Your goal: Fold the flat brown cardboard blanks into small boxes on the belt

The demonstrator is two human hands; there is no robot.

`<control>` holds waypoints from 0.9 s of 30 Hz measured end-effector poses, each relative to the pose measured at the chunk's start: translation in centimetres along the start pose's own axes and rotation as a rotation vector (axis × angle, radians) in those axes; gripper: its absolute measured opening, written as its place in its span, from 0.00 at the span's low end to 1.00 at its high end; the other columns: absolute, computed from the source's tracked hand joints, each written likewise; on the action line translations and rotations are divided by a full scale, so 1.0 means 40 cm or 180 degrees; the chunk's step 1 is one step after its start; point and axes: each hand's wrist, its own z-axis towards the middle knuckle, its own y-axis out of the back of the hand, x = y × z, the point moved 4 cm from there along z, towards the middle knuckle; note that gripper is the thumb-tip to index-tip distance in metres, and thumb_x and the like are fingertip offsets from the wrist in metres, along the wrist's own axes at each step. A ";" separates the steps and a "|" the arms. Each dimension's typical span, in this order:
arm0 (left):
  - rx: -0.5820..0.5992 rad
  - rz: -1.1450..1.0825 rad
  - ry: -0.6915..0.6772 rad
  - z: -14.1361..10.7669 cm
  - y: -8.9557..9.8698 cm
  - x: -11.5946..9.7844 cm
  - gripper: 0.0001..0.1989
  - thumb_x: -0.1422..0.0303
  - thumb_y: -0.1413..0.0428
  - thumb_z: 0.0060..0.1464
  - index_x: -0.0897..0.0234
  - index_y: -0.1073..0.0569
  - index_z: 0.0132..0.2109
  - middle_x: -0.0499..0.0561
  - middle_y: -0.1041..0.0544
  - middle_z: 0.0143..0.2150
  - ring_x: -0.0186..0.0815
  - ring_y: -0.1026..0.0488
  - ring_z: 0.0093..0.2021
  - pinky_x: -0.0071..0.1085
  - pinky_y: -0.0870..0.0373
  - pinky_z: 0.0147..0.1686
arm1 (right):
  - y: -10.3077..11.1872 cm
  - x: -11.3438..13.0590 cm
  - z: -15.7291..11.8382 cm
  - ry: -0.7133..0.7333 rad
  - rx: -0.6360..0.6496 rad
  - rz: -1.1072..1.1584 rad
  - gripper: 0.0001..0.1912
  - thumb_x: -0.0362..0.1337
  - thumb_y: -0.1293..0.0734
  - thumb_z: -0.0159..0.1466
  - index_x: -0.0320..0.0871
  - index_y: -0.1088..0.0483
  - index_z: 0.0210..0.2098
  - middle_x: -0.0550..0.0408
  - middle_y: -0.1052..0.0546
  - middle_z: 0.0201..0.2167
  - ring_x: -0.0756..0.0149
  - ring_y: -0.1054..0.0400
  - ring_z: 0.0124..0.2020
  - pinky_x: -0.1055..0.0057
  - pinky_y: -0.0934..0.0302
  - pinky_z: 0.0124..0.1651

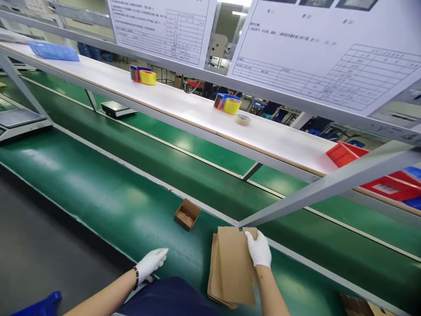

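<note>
My right hand [259, 250], in a white glove, grips the far right corner of a flat brown cardboard sheet [235, 267]. Its thumb lies on top, and the other fingers are partly hidden. That sheet rests on a stack of similar cardboard pieces [215, 274] on the green work surface [131, 210]. My left hand [151, 264], also gloved, hovers by the near edge of the surface, left of the stack. Its fingers are drawn together, with nothing visible in them. Beyond and between the hands stands a small open cardboard box [187, 215] with small brown pieces inside.
A metal post [315, 188] slants up just beyond my right hand to a white shelf [184, 109] bearing tape rolls [232, 105], a blue tray [54, 51] and red bins [348, 153]. Scales [21, 118] stand at left. More cardboard [358, 306] lies at lower right.
</note>
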 end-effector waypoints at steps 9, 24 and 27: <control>0.0207 -0.0530 -0.2179 -0.208 -0.237 -0.350 0.26 0.52 0.55 0.59 0.62 0.34 0.57 0.55 0.31 0.58 0.41 0.34 0.57 0.38 0.40 0.59 | -0.122 0.291 -0.220 0.1364 0.0098 0.2297 0.44 0.53 0.34 0.51 0.36 0.47 0.60 0.38 0.39 0.59 0.50 0.43 0.58 0.53 0.46 0.60; -0.2028 0.0031 -0.2250 -0.242 -0.076 -0.230 0.21 0.51 0.56 0.58 0.61 0.38 0.51 0.55 0.37 0.58 0.41 0.39 0.58 0.38 0.44 0.59 | -0.194 0.328 -0.391 0.2319 0.1821 0.2429 0.27 0.33 0.38 0.51 0.44 0.34 0.52 0.51 0.29 0.52 0.56 0.37 0.55 0.54 0.46 0.61; -0.2172 -0.0090 -0.2096 -0.208 -0.043 -0.217 0.22 0.47 0.56 0.55 0.61 0.37 0.44 0.55 0.31 0.47 0.41 0.34 0.49 0.38 0.39 0.53 | -0.209 0.317 -0.411 0.2365 0.2207 0.2579 0.25 0.33 0.39 0.50 0.43 0.32 0.49 0.51 0.28 0.51 0.55 0.38 0.55 0.55 0.48 0.61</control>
